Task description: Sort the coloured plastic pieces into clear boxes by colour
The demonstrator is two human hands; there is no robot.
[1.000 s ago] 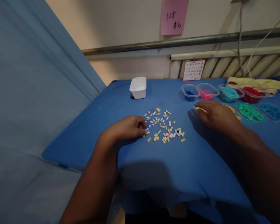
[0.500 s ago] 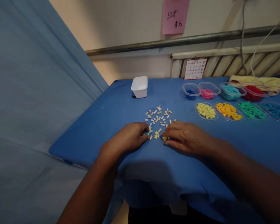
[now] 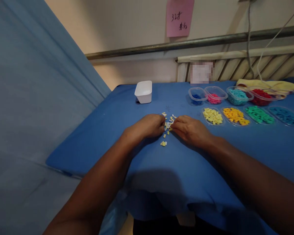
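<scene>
Small pale-yellow and white pieces (image 3: 168, 125) lie in a narrow cluster on the blue table cover, between my two hands. My left hand (image 3: 154, 125) rests at the cluster's left side, fingers curled down and closed; whatever may be under them is hidden. On the right, my right hand (image 3: 188, 130) reaches in with its fingers stretched forward and low, their tips touching the pieces. A few yellow pieces (image 3: 163, 143) sit apart, nearer to me. Behind the hands stands a white plastic tub (image 3: 144, 93), its visible inside bare.
At the right stand clear tubs of coloured pieces: dark blue (image 3: 197, 99), pink (image 3: 214, 98), turquoise (image 3: 237, 97), red (image 3: 261, 97), pale yellow (image 3: 212, 116), orange (image 3: 235, 116), green (image 3: 259, 115) and blue (image 3: 285, 116). A yellow cloth (image 3: 284, 85) lies behind them. A blue curtain (image 3: 26, 98) hangs at left.
Both hands have moved farther from me and closer together. The scattered pieces between them are now drawn into a tighter, narrower cluster. The view has shifted slightly.
</scene>
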